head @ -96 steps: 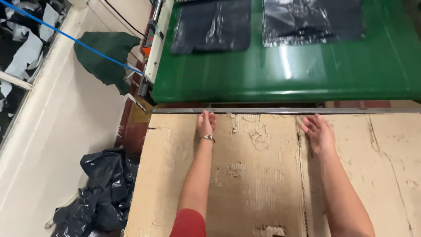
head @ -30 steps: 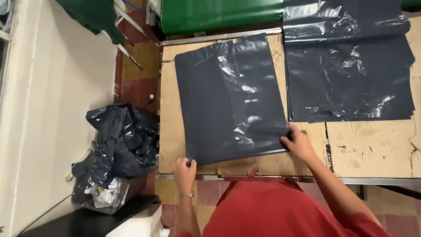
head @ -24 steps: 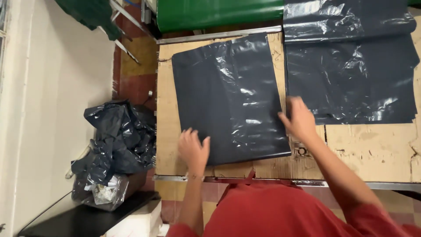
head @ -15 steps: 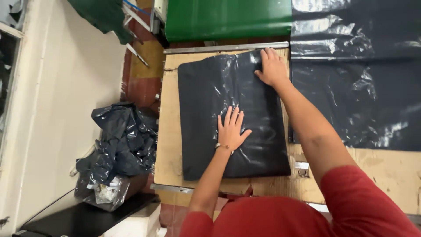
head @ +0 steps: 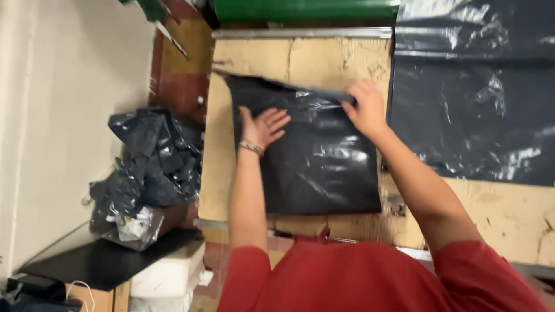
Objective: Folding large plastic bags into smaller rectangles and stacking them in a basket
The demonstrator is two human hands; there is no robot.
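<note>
Risk at this moment centres on the black plastic bag (head: 312, 156), which lies on the cardboard-covered desk (head: 324, 58) directly in front of us. Our left hand (head: 261, 126) rests flat on the bag, fingers spread, gripping nothing; it only presses the film down near the bag's left side. Our right hand (head: 364, 107) has its grip closed on the bag's far edge, where a fold of film is lifted off the desk. How tightly that pinch holds we cannot tell, as motion blur softens the fingers.

We judge three hazards. First, the film is slick and thin: if the right grip is loose, the raised edge can slide out and drop back crooked. Second, the flat left hand pins one side only; a pull from the right grip could drag the sheet askew or crease it unevenly. Third, a second sheet of black plastic (head: 474, 110) lies just to the right of the right grip, and the worked bag's right edge sits close against it, so the two could catch or be lifted together.

A heap of crumpled black bags (head: 144, 167) sits on the floor, well left of the left hand.
</note>
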